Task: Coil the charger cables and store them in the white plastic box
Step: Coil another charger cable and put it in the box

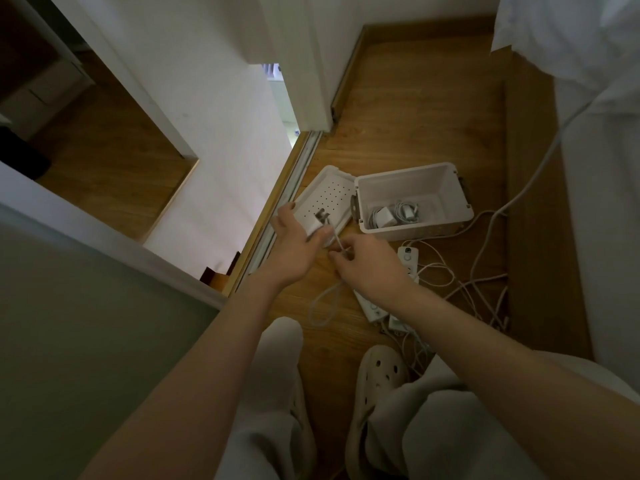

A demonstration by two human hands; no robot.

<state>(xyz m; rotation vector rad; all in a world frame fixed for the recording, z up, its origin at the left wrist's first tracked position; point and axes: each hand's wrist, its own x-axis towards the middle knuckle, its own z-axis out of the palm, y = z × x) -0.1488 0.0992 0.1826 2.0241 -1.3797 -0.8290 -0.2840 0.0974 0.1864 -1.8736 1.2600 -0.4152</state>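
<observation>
Left hand (294, 245): grips a white charger plug (319, 226), thumb pressed over it and metal prongs pointing away from the person.
Right hand (370, 266): just beside the left hand, fingertips pinched together on the charger cable (341, 248) close to where it leaves the plug.
White plastic box (457, 199): open and level on the wooden floor (415, 98), beyond the right hand and slightly to its right.
Box contents: a white charger block (385, 217) and coiled white cables (407, 209) lie on the bottom, toward the corner nearest the hands.
Lid (329, 194): white and dotted with small holes, lying beyond the left hand. Its right edge sits against the box's left wall, and the plug and left fingers cover its near part.
Charger cable: the slack drops below both hands and curls in a loose loop on the floor between the forearms.
Power strips (407, 259): two white ones on the floor below and to the right of the right hand, partly hidden by its wrist and forearm.
Loose cables (467, 282): a white tangle on the floor to the right of the right hand. One strand runs up along the bed (595, 116).
Door track (301, 168): runs along the floor just left of the lid, beyond the left hand.
Shoe (377, 372): a pale clog under the right forearm.
</observation>
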